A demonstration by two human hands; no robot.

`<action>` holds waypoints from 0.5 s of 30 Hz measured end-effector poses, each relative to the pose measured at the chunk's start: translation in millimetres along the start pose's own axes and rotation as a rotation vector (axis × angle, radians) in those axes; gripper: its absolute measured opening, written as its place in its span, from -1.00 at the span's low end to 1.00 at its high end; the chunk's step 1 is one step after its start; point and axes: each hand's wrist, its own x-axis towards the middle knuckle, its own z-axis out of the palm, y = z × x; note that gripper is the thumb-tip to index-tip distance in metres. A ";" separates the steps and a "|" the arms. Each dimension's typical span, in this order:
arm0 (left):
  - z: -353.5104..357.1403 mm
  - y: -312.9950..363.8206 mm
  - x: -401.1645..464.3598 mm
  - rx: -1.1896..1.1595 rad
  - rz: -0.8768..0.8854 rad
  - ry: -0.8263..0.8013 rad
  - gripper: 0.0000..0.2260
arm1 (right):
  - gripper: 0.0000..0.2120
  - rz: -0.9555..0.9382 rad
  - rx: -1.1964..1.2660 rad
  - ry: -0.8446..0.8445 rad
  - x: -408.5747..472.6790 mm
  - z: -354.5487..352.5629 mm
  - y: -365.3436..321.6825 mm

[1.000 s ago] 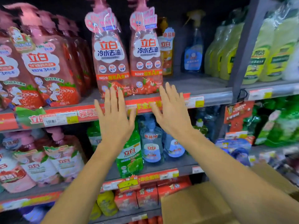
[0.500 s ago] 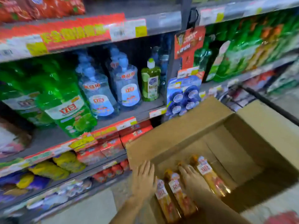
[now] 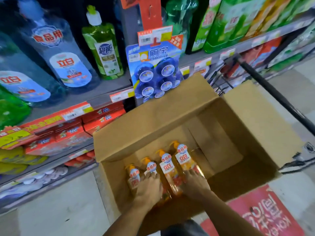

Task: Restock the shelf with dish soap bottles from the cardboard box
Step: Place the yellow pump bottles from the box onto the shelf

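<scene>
Lying flat — orange pump bottles (image 3: 170,169)

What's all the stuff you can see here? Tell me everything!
orange soap bottles: four, orange, lying in the box's near left corner
cardboard box: one, brown, open, in front of the shelves
blue bottles: at least two, blue, middle shelf on the left
green bottle: one, white cap, right of the blue ones
blue disc pack: one, hanging on the shelf post
red boxes: several, lower shelf
floor sticker: one, red, beside the box
left hand: on the second bottle from the left
right hand: on the rightmost bottle
</scene>
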 end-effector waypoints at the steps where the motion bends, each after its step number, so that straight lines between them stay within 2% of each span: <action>1: 1.7 7.0 8.4 0.000 -0.009 -0.033 -0.56 | -0.44 0.003 -0.016 -0.017 7.6 -5.1 7.6; 5: 10.7 28.9 43.6 -0.004 -0.034 -0.117 -0.54 | -0.38 0.010 -0.077 -0.059 46.6 -20.4 29.1; 9: 28.8 36.9 84.3 -0.078 -0.099 -0.149 -0.49 | -0.41 0.014 -0.003 0.030 88.5 -20.3 42.1; 12: 49.2 32.9 109.4 -0.172 -0.209 -0.170 -0.43 | -0.31 0.064 0.176 0.053 113.3 -9.8 50.2; 15: 71.1 27.5 127.3 -0.371 -0.314 -0.133 -0.34 | -0.14 0.167 0.403 0.047 130.0 3.9 56.1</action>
